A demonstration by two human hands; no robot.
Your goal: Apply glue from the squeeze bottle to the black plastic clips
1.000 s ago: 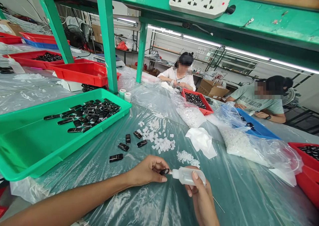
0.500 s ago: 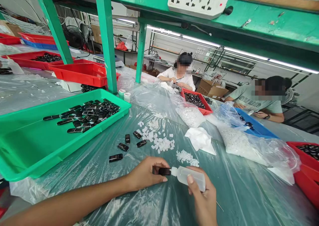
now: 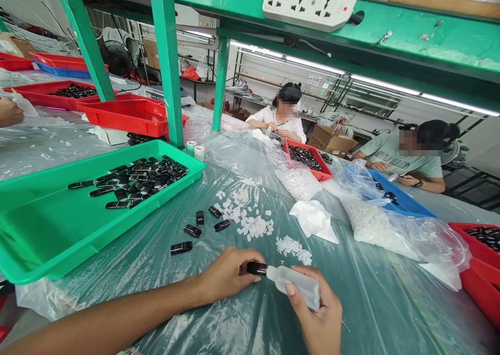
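Right hand [image 3: 318,313] grips squeeze bottle [image 3: 297,284] lying sideways, nozzle leftward, left hand [image 3: 228,274] pinching black part [image 3: 255,268]

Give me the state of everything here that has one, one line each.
left hand, pinching a black part by its end
right hand, wrapped round a squeeze bottle
squeeze bottle, nearly level, nozzle at the black part
green tray, holds loose parts at its far end
white pieces, loose, lying in small piles
power strip, sockets unused
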